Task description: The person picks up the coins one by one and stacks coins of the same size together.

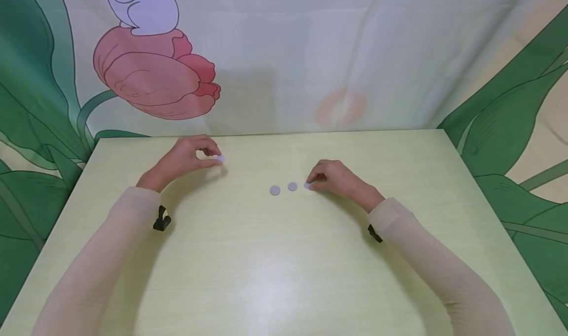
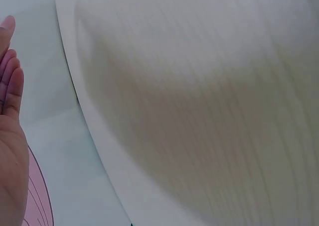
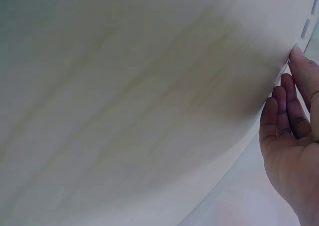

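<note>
Two small flat grey discs, the left disc [image 1: 275, 190] and the middle disc [image 1: 292, 186], lie side by side on the pale table. Just right of them, my right hand [image 1: 335, 177] pinches a third disc [image 1: 306, 185] between thumb and fingers, close over the tabletop. In the right wrist view that hand [image 3: 294, 131] has its thumb and fingertips at the table surface. My left hand [image 1: 186, 156], farther left near the back edge, pinches a pale disc [image 1: 221, 158] above the table. Only part of the left hand [image 2: 11, 126] shows in the left wrist view; its disc is hidden there.
The light wood-grain table [image 1: 266, 257] ends at a straight back edge. Behind it hangs a curtain [image 1: 284, 55] printed with a pink flower and green leaves. Dark straps, a left strap [image 1: 161, 219] and a right strap [image 1: 374, 233], show at the sleeve cuffs.
</note>
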`<state>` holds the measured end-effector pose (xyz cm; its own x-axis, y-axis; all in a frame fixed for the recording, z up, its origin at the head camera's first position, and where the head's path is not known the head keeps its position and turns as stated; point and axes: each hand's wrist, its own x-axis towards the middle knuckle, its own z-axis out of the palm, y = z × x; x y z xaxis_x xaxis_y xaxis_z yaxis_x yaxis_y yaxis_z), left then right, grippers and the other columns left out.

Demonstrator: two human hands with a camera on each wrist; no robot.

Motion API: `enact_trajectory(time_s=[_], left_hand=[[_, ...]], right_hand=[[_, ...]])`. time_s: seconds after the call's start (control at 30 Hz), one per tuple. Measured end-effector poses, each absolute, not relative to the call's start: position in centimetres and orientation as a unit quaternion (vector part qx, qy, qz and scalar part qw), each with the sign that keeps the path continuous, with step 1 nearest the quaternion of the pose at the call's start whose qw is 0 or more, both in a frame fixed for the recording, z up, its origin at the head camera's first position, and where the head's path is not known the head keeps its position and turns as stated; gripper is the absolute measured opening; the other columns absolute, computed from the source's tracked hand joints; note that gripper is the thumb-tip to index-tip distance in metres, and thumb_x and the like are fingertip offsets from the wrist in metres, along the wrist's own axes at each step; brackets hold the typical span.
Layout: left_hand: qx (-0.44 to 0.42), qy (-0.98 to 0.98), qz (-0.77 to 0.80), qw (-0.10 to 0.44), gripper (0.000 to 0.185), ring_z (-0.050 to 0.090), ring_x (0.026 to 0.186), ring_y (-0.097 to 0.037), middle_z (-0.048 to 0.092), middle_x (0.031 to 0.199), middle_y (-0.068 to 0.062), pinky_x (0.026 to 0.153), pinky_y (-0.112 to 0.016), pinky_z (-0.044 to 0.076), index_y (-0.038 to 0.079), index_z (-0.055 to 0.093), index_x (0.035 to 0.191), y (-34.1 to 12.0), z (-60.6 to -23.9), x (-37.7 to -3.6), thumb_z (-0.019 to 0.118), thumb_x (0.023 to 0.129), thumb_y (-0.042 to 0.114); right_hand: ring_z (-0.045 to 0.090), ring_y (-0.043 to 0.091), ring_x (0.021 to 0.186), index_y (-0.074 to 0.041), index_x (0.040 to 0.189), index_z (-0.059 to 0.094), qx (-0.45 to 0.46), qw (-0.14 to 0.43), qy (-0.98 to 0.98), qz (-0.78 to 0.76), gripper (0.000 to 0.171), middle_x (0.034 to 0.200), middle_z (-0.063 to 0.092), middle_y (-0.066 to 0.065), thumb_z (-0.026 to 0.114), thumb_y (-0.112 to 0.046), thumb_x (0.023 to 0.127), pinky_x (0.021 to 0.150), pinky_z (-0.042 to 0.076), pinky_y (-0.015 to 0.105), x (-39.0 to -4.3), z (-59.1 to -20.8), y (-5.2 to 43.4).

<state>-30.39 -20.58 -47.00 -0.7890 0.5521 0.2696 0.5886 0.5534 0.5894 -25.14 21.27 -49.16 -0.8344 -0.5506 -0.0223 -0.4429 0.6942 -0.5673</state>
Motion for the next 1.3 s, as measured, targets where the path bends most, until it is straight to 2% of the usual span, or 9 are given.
enact_trajectory(time_s=[0.63,0.97,1.17,1.3], left_hand=[[-0.332,-0.880,-0.337,0.038,0.016,0.059,0.088,-0.018,0.068,0.095,0.001,0.078,-0.033,0.049,0.012,0.077,0.093,-19.0,-46.4,-30.0,0.087,0.082,0.017],[-0.347,-0.868,-0.354,0.038,0.014,0.061,0.086,-0.019,0.069,0.095,0.003,0.075,-0.025,0.049,0.014,0.078,0.092,-17.8,-46.4,-29.9,0.087,0.082,0.018],[-0.362,-0.861,-0.356,0.032,0.016,0.062,0.086,-0.022,0.069,0.096,0.000,0.073,-0.027,0.050,0.012,0.078,0.093,-17.2,-46.4,-29.8,0.087,0.082,0.018],[-0.370,-0.856,-0.359,0.033,0.017,0.063,0.086,-0.024,0.070,0.096,0.000,0.074,-0.033,0.052,0.010,0.078,0.094,-16.8,-46.2,-29.7,0.088,0.081,0.015]], right_hand=[[0.065,0.016,0.097,-0.012,0.101,0.079,-0.286,0.090,0.910,-0.286,0.011,0.102,0.069,0.000,0.079,-0.015,0.091,0.089,0.054,0.030,-25.3,-49.3,21.4],[0.065,0.016,0.097,-0.012,0.101,0.079,-0.281,0.096,0.911,-0.286,0.010,0.103,0.068,0.000,0.078,-0.015,0.091,0.089,0.054,0.028,-25.3,-49.3,21.4],[0.065,0.016,0.098,-0.013,0.101,0.079,-0.279,0.095,0.912,-0.284,0.011,0.103,0.069,-0.001,0.078,-0.016,0.091,0.090,0.053,0.030,-25.2,-49.1,21.5],[0.065,0.017,0.098,-0.012,0.102,0.079,-0.276,0.099,0.913,-0.282,0.011,0.103,0.069,0.000,0.078,-0.015,0.091,0.090,0.053,0.031,-25.2,-49.1,21.4]])
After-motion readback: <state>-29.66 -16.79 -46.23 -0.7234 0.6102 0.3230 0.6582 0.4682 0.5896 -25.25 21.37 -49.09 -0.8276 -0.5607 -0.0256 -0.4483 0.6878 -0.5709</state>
